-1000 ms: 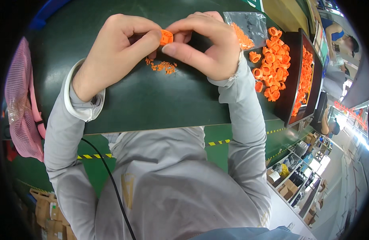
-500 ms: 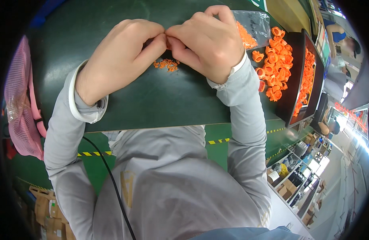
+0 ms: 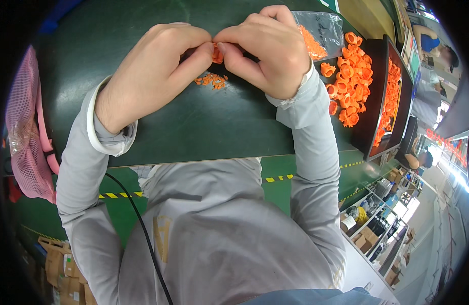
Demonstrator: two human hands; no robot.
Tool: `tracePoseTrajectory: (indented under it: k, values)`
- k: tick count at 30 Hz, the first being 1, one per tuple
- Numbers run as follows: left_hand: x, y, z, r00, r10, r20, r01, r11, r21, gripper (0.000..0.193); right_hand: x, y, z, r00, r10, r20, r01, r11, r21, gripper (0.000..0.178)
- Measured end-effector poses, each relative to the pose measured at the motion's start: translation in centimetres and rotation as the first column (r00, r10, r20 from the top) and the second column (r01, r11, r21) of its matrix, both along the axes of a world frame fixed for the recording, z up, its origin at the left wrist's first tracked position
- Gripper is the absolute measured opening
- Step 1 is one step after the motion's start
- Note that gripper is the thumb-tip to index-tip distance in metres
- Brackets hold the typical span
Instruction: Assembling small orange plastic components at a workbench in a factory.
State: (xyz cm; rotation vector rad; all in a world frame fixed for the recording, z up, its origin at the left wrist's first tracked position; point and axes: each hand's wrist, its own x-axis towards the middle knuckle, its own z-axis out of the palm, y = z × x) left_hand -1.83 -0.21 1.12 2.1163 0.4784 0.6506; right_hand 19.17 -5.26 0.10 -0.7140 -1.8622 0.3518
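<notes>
Between the fingertips of both hands is an orange ring-shaped plastic part [image 3: 217,54], mostly covered by the fingers. My left hand [image 3: 155,71] pinches it from the left. From the right, my right hand [image 3: 267,53] grips it with thumb and forefinger. Just below them a small heap of tiny orange pieces [image 3: 212,80] lies on the dark green tabletop [image 3: 204,129]. To the right of my right hand spreads a pile of similar orange parts [image 3: 352,84]. A clear plastic bag [image 3: 326,29] with small orange pieces lies behind that pile.
A black tray [image 3: 379,101] full of orange parts stands at the table's right side. A pink mesh bag [image 3: 26,127] hangs at the left edge. A black cable [image 3: 138,213] runs down my front. Shelving [image 3: 382,223] and other people [image 3: 435,48] are off to the right.
My right thumb has shifted slightly right and more of the orange part shows between my fingers. My left hand has hardly moved.
</notes>
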Motion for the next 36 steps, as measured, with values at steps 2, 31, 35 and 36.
tracePoseTrajectory:
  k: [2, 31, 35, 36]
  values:
    - [0.1, 0.0, -0.1, 1.000, -0.001, 0.022, 0.001, 1.000, -0.012, 0.020, 1.5, 1.1, 1.0, 0.715, -0.433, 0.549, -0.030, 0.766, 0.642, 0.026]
    - [-0.1, 0.2, -0.7, 0.964, 0.188, 0.190, -0.138, 0.959, -0.248, 0.011, -0.4, -2.2, 2.8, 0.953, -0.094, 0.288, 0.210, 0.889, -0.406, 0.021]
    - [-0.4, 0.5, -0.6, 0.977, 0.091, 0.192, 0.006, 0.890, -0.455, 0.017, -1.2, -1.8, 4.2, 0.952, -0.192, 0.239, 0.267, 0.901, -0.341, 0.028]
    - [-0.4, 0.6, -0.6, 0.977, 0.090, 0.192, 0.007, 0.891, -0.455, 0.017, -1.1, -1.9, 4.1, 0.952, -0.192, 0.238, 0.267, 0.901, -0.340, 0.028]
